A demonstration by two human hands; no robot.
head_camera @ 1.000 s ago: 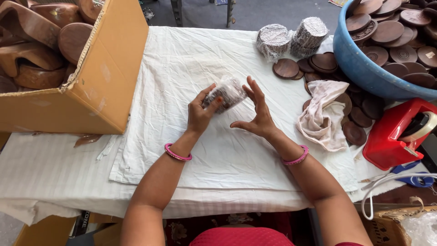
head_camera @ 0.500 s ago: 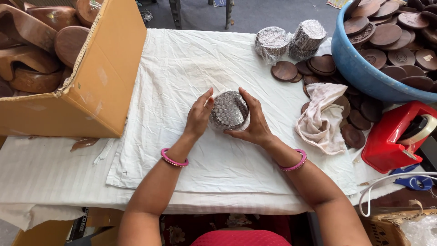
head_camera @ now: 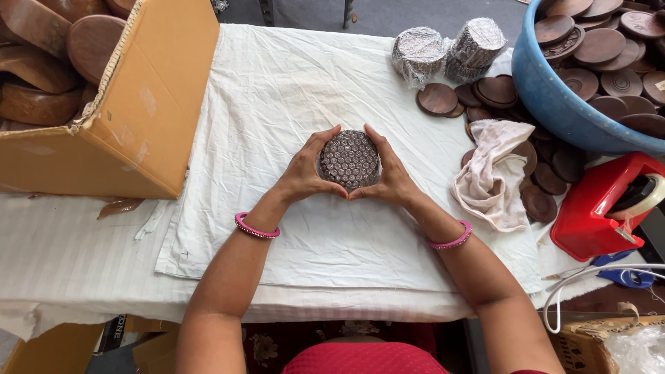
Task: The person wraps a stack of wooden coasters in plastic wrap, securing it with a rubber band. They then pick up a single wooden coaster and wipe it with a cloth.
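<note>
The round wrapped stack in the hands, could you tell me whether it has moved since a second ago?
Yes. The round wrapped stack has come down toward the white cloth and now sits face-up, cupped between the left hand and right hand.

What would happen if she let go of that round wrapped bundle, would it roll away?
Probably not far. The round wrapped bundle looks like a short, flat-ended stack, so laid flat it should sit steady, like the two wrapped stacks nearby. On its edge it might roll. It likely feels stiff and fairly heavy, since the loose discs look wooden. Both hands, left hand and right hand, cup it.
</note>
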